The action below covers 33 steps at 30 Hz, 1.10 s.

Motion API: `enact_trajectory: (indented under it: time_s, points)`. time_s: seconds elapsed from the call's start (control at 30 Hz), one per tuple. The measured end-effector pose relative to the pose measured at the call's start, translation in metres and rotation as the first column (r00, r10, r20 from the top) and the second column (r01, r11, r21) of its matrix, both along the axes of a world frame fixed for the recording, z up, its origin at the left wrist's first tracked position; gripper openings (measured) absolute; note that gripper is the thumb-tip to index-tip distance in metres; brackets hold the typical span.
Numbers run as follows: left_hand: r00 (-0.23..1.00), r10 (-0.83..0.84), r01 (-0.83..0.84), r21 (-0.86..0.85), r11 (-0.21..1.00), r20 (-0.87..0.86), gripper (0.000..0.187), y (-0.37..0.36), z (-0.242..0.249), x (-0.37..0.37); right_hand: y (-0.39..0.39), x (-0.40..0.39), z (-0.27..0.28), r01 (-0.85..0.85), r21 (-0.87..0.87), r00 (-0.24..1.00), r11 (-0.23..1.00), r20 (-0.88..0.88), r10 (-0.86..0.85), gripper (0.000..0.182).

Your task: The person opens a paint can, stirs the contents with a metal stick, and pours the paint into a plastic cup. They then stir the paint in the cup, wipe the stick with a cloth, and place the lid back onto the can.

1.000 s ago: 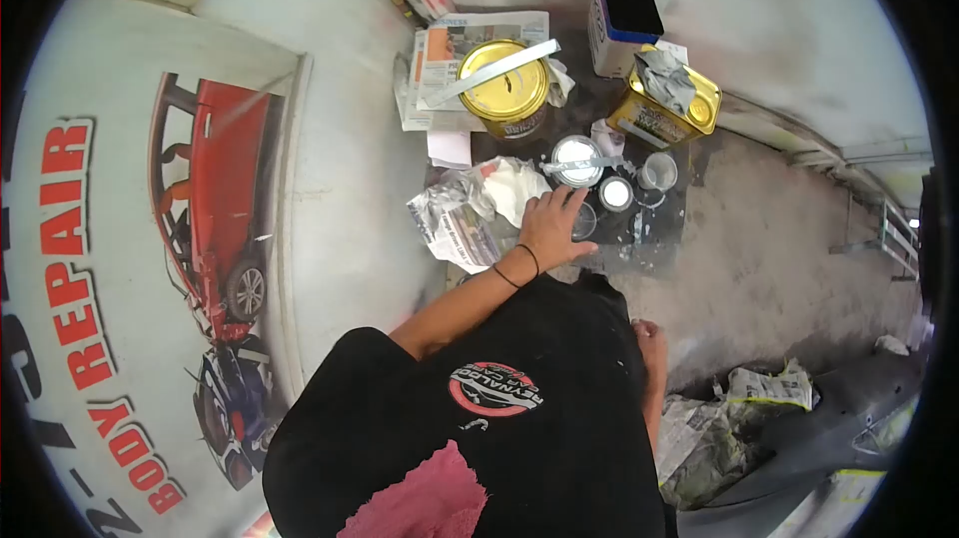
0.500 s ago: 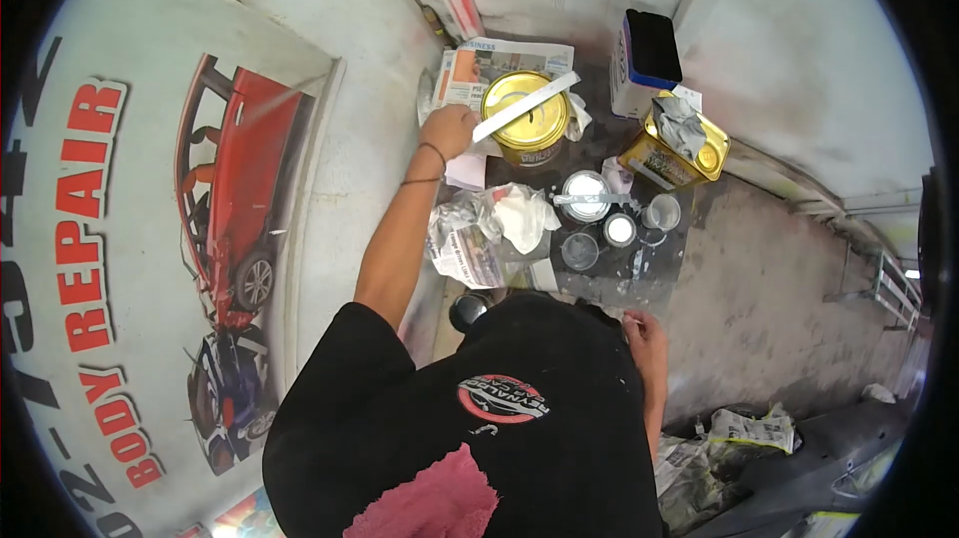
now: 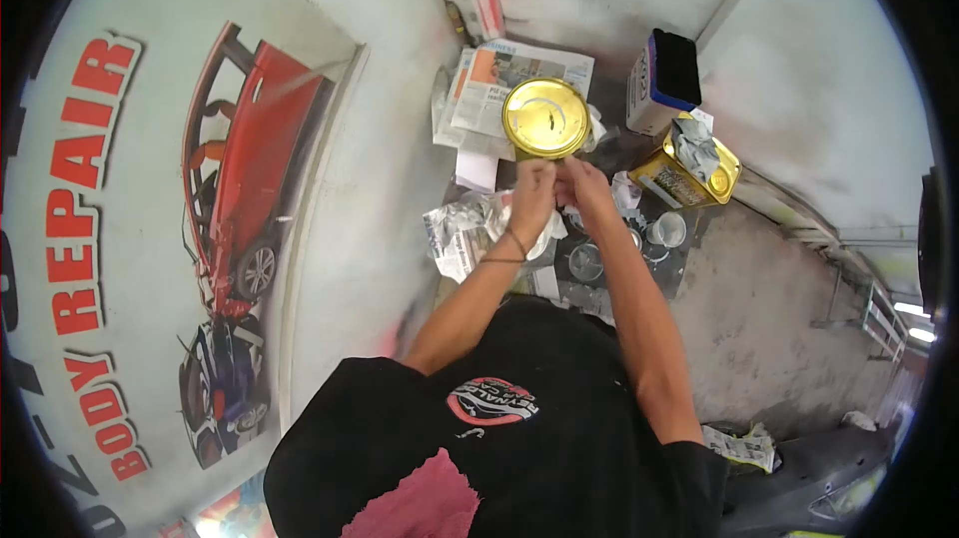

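Observation:
A round tin with a shiny gold lid (image 3: 546, 116) stands on the table, its lid bare. My left hand (image 3: 534, 196) and my right hand (image 3: 587, 186) are side by side at the tin's near edge, almost touching. The fingers of both are curled closed. What they hold, if anything, is hidden between them. Under my left wrist lie crumpled newspaper (image 3: 462, 243) and plastic. Past my right forearm stand clear plastic cups (image 3: 666, 229), and another cup (image 3: 585, 261) sits between my arms.
Newspaper sheets (image 3: 484, 88) lie behind the tin. To the right stand a white-and-blue container with a black top (image 3: 667, 68) and a rectangular gold can (image 3: 679, 178) with grey cloth or paper on it. Walls close in at the left and back.
The flat white strip that lay across the gold lid, with my left hand at its end, is off the lid. My left hand moved toward me; my right hand came up from my side to join it.

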State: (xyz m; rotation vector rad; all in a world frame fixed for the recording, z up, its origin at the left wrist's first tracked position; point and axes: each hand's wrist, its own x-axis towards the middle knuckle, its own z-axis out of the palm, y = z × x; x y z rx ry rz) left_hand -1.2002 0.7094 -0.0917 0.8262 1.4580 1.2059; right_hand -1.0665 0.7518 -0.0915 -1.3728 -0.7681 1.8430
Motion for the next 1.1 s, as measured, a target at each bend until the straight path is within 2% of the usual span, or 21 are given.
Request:
enact_trajectory:
  time_s: [0.03, 0.1, 0.17, 0.23, 0.27, 0.3, 0.37, 0.43, 0.47, 0.5, 0.57, 0.67, 0.7, 0.8, 0.83, 0.87, 0.9, 0.93, 1.0, 1.07, 1.1]
  points:
    - [0.998, -0.024, 0.022, 0.05, 0.998, 0.054, 0.031, 0.003, -0.01, 0.005, 0.008, -0.009, -0.008, -0.014, -0.015, 1.0, 1.0, 0.003, 0.014, 0.059]
    - [0.996, -0.035, 0.031, 0.049, 0.998, 0.088, 0.03, 0.008, -0.021, 0.004, 0.017, -0.024, -0.019, 0.117, -0.025, 0.978, 0.993, 0.178, -0.11, 0.048]
    - [0.991, -0.056, 0.051, 0.045, 0.998, 0.122, 0.029, 0.007, -0.041, -0.003, 0.014, -0.021, -0.019, 0.126, -0.013, 0.979, 0.992, 0.162, -0.122, 0.047]
    - [0.974, -0.188, 0.206, 0.152, 0.967, -0.127, 0.04, 0.004, -0.062, -0.016, 0.013, -0.019, -0.007, 0.138, 0.012, 0.98, 0.99, 0.142, -0.138, 0.047]
    - [0.826, -0.017, 0.138, 0.172, 0.975, -0.563, 0.052, -0.001, -0.051, -0.019, 0.011, -0.021, 0.006, 0.127, 0.003, 0.973, 0.992, 0.193, -0.125, 0.047]
    - [0.826, -0.028, 0.149, 0.171, 0.974, -0.562, 0.052, 0.003, -0.04, -0.022, 0.011, -0.021, 0.016, 0.118, -0.003, 0.963, 0.993, 0.243, -0.114, 0.048]
    - [0.475, 0.191, -0.088, 0.17, 0.982, -0.859, 0.057, 0.005, -0.028, -0.027, 0.013, -0.019, 0.017, 0.113, -0.001, 0.962, 0.994, 0.252, -0.109, 0.049]
    - [0.44, 0.22, -0.111, 0.191, 0.975, -0.871, 0.052, 0.017, -0.037, -0.037, 0.011, -0.018, 0.017, 0.096, 0.006, 0.961, 0.995, 0.259, -0.094, 0.051]
    - [0.51, -0.15, 0.049, -0.146, 0.988, -0.847, 0.052, 0.024, -0.032, -0.045, 0.011, -0.017, 0.017, 0.092, -0.001, 0.958, 0.996, 0.271, -0.088, 0.052]
    - [0.514, -0.496, 0.223, -0.449, 0.865, -0.7, 0.052, 0.032, -0.026, -0.05, 0.014, -0.018, 0.017, 0.087, -0.005, 0.956, 0.996, 0.281, -0.082, 0.054]
    - [0.503, -0.482, 0.247, -0.415, 0.876, -0.717, 0.045, 0.032, -0.067, -0.047, 0.012, -0.02, 0.016, 0.09, -0.009, 0.956, 0.996, 0.28, -0.084, 0.055]
    - [0.377, -0.236, 0.224, -0.159, 0.961, -0.896, 0.039, 0.02, -0.067, -0.034, 0.011, -0.02, 0.011, 0.095, -0.013, 0.958, 0.995, 0.273, -0.088, 0.056]
    - [0.375, -0.236, 0.225, -0.159, 0.961, -0.896, 0.039, 0.022, -0.064, -0.031, 0.01, -0.02, 0.009, 0.092, -0.013, 0.959, 0.996, 0.27, -0.085, 0.057]
    - [0.378, -0.309, 0.217, -0.241, 0.946, -0.873, 0.04, 0.036, -0.056, -0.026, 0.008, -0.021, 0.01, 0.103, 0.007, 0.952, 0.995, 0.288, -0.1, 0.056]
    - [0.363, -0.434, 0.228, -0.373, 0.899, -0.824, 0.04, 0.043, -0.042, -0.023, 0.009, -0.021, 0.009, 0.098, 0.007, 0.951, 0.995, 0.295, -0.096, 0.056]
    - [0.349, -0.553, 0.237, -0.5, 0.833, -0.757, 0.04, 0.046, -0.037, -0.022, 0.01, -0.02, 0.008, 0.067, 0.04, 0.923, 0.997, 0.377, -0.077, 0.056]
    - [0.358, -0.552, 0.234, -0.5, 0.834, -0.753, 0.04, 0.048, -0.04, -0.022, 0.012, -0.02, 0.006, 0.03, 0.072, 0.888, 0.997, 0.455, -0.06, 0.058]
    - [0.322, -0.502, 0.243, -0.443, 0.863, -0.802, 0.038, 0.049, -0.048, -0.023, 0.016, -0.018, 0.004, 0.021, 0.071, 0.887, 0.997, 0.459, -0.051, 0.058]
    - [0.29, -0.447, 0.244, -0.387, 0.89, -0.846, 0.038, 0.044, -0.068, -0.031, 0.022, -0.015, -0.003, -0.139, 0.218, 0.715, 0.966, 0.697, -0.054, 0.064]
    - [0.212, -0.211, 0.405, -0.111, 0.907, -0.954, 0.029, 0.036, -0.077, -0.04, 0.022, -0.013, 0.019, -0.211, 0.211, 0.657, 0.955, 0.754, -0.021, 0.066]
    - [0.211, -0.212, 0.403, -0.112, 0.908, -0.954, 0.029, 0.03, -0.077, -0.044, 0.018, -0.012, 0.03, -0.272, 0.195, 0.591, 0.943, 0.807, 0.004, 0.068]
